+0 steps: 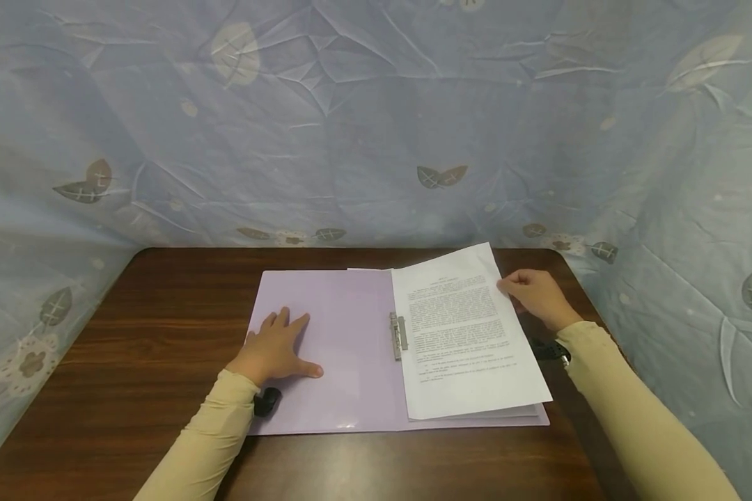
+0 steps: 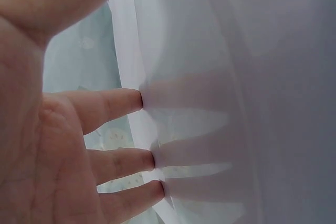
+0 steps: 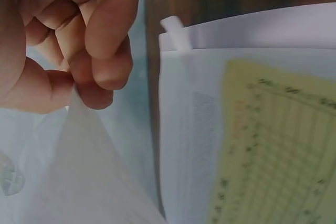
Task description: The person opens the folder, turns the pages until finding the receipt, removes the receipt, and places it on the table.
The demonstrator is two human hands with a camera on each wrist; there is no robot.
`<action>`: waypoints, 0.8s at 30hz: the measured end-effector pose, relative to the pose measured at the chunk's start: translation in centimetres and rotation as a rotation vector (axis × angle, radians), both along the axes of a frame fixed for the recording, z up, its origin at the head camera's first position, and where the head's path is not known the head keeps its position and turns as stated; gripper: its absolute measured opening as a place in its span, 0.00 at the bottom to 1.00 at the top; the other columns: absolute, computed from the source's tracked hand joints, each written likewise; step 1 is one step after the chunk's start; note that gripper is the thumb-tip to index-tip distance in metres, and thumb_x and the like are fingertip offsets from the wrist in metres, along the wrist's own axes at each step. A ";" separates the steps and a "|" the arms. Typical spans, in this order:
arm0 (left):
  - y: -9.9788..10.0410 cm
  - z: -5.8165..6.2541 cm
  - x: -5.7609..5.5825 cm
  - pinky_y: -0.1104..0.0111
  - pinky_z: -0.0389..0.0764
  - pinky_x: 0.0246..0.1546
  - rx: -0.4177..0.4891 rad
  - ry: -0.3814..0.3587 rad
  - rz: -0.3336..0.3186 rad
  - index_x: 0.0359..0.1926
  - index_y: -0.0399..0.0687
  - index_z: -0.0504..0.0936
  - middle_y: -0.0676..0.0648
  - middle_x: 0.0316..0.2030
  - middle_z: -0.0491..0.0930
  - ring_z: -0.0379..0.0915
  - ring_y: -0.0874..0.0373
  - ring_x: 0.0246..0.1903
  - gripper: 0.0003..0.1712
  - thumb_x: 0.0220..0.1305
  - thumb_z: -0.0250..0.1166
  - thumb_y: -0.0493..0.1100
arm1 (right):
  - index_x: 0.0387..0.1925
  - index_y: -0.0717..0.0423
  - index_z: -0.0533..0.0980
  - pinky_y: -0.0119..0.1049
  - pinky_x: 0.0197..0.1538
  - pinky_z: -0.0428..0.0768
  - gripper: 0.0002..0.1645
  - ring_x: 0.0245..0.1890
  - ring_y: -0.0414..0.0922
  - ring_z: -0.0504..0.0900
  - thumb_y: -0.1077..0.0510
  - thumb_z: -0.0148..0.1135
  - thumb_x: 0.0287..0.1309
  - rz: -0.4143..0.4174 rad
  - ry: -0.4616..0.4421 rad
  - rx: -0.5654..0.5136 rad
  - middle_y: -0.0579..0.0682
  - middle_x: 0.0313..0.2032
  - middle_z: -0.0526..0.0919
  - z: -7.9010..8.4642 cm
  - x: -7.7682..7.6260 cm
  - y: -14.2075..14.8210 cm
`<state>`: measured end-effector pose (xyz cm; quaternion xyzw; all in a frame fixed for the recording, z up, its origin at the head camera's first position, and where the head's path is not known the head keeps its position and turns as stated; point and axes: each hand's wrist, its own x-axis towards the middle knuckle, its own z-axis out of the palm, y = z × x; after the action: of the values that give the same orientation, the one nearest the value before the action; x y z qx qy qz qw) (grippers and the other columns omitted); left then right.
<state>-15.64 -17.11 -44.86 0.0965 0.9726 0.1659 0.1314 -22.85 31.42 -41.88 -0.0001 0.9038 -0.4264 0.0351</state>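
An open lilac file folder [image 1: 345, 390] lies on the table with a metal clip [image 1: 398, 336] near its fold. My left hand [image 1: 278, 348] rests on the left cover, fingers spread; in the left wrist view its fingertips [image 2: 134, 98] touch the smooth lilac surface. With thumb and fingers my right hand [image 1: 535, 296] pinches the right edge of a printed sheet [image 1: 457, 334], which is raised and slanted at that side. Under it, the right wrist view shows a yellow sheet with a printed grid [image 3: 278, 145] on white pages [image 3: 184, 129], and a small white tab [image 3: 177, 31] at their edge.
The folder sits on a dark brown wooden table [image 1: 138, 348]. Pale blue cloth [image 1: 351, 139] with leaf prints hangs behind the table and along its sides. A dark band is on each wrist.
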 end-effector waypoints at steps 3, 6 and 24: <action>0.0 0.0 0.0 0.23 0.51 0.64 0.000 0.005 -0.003 0.78 0.42 0.64 0.24 0.76 0.52 0.45 0.21 0.74 0.67 0.43 0.80 0.70 | 0.44 0.66 0.82 0.38 0.34 0.83 0.18 0.29 0.47 0.80 0.52 0.61 0.72 0.013 0.001 0.023 0.55 0.34 0.85 1.1 -0.1 -0.2; 0.0 0.1 0.1 0.23 0.51 0.64 -0.002 0.003 -0.003 0.78 0.42 0.64 0.24 0.76 0.51 0.45 0.21 0.74 0.68 0.43 0.80 0.70 | 0.43 0.65 0.82 0.38 0.34 0.82 0.19 0.29 0.47 0.80 0.50 0.61 0.72 0.032 0.003 0.051 0.54 0.34 0.84 2.3 -0.2 -0.5; 0.3 0.3 -0.4 0.23 0.50 0.65 0.017 -0.016 0.002 0.78 0.42 0.63 0.24 0.77 0.50 0.44 0.22 0.75 0.66 0.45 0.80 0.68 | 0.38 0.64 0.80 0.38 0.28 0.80 0.18 0.24 0.44 0.77 0.50 0.61 0.70 0.068 0.019 -0.019 0.51 0.26 0.78 9.4 -1.0 -6.7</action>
<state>-16.04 -16.83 -44.58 0.0951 0.9702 0.1749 0.1382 -23.82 24.68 -32.48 -0.0353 0.8995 -0.4337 0.0409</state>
